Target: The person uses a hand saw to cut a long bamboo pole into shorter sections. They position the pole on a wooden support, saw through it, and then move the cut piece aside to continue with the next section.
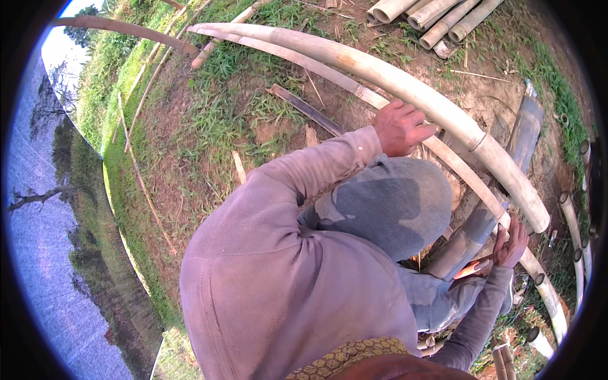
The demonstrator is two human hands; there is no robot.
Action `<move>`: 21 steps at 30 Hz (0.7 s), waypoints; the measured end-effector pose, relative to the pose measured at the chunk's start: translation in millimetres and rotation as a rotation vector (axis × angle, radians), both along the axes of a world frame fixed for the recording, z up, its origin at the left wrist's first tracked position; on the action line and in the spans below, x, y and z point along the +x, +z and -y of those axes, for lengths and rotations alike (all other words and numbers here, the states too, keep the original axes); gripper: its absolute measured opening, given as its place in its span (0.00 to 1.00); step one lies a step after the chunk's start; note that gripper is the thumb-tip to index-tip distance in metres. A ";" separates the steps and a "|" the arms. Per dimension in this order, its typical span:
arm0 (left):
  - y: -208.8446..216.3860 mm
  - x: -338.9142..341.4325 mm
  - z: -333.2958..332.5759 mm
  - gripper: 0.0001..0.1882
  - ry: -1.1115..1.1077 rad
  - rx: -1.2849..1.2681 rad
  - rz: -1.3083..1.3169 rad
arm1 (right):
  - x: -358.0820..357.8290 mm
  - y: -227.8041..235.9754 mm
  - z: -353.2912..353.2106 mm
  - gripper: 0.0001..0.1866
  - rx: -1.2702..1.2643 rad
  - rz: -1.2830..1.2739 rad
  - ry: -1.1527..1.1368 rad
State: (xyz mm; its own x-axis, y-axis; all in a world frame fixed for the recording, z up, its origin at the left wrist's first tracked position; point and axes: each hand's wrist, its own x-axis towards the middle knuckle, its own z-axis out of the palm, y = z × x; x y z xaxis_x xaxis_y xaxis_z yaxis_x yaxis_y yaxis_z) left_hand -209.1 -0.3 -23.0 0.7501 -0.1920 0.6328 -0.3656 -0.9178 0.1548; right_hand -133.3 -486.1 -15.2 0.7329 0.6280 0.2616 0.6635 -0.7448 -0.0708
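A long split bamboo strip (465, 170) runs diagonally across the ground in front of me, beside a thicker pale bamboo pole (405, 85). My left hand (402, 128) is curled round the strip, close against the pole's near side. Further down the same strip, my right hand (510, 244) grips it near the pole's cut end, its fingers partly hidden. Beneath both pieces lies a thick grey bamboo log (465, 240). Close to my right wrist, an orange object (472, 269) shows only in part; its kind is unclear. My bent left knee (392, 206) is between my arms.
Several cut bamboo poles (437, 19) are piled at the far right. More bamboo pieces (551, 307) lie along the right edge. A dark split piece (307, 111) rests on the grassy soil beyond my left arm. Thin poles (142, 183) lie on the left.
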 end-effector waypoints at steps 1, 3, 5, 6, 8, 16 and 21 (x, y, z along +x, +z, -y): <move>-0.2 0.6 2.2 0.12 -0.007 -0.005 0.008 | 0.7 1.5 1.7 0.27 -0.001 0.003 0.001; 0.1 5.9 9.2 0.13 -0.034 -0.016 0.025 | -0.3 5.9 9.9 0.28 -0.002 0.011 -0.011; 0.1 12.3 13.9 0.14 -0.035 0.019 -0.003 | 3.0 0.5 19.5 0.28 0.017 0.001 -0.011; -1.7 18.2 23.1 0.14 -0.054 0.020 -0.016 | 4.4 1.6 29.8 0.28 0.011 -0.003 -0.029; -0.1 17.5 21.9 0.15 -0.031 0.006 -0.060 | 9.6 22.3 7.2 0.29 -0.032 -0.070 -0.058; -3.1 65.0 34.2 0.33 -0.020 0.028 -0.154 | 82.5 19.4 0.2 0.22 0.132 0.023 -0.035; -7.9 94.3 72.8 0.53 -0.118 0.145 -0.317 | 114.6 -4.8 0.1 0.23 0.172 -0.134 -0.125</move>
